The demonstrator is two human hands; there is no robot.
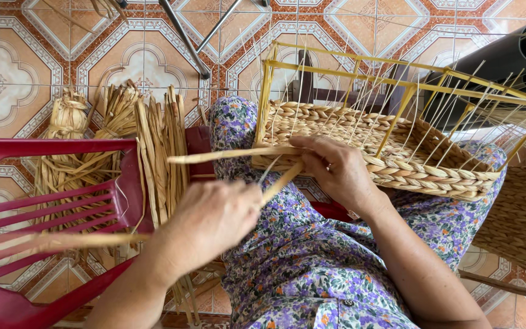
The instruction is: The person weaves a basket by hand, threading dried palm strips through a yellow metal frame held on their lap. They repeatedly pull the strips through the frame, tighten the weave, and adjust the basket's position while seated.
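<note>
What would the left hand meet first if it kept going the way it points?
The left hand points up-right along its strand. First it would likely meet the right hand at the basket edge; depth is unclear.

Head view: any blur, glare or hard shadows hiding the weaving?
Head view: soft, even daylight, with no hard shadows or glare; the basket and right hand are sharp; the left hand and the straw strand it grips are slightly soft; the thin upright stakes look washed out at the right edge.
</note>
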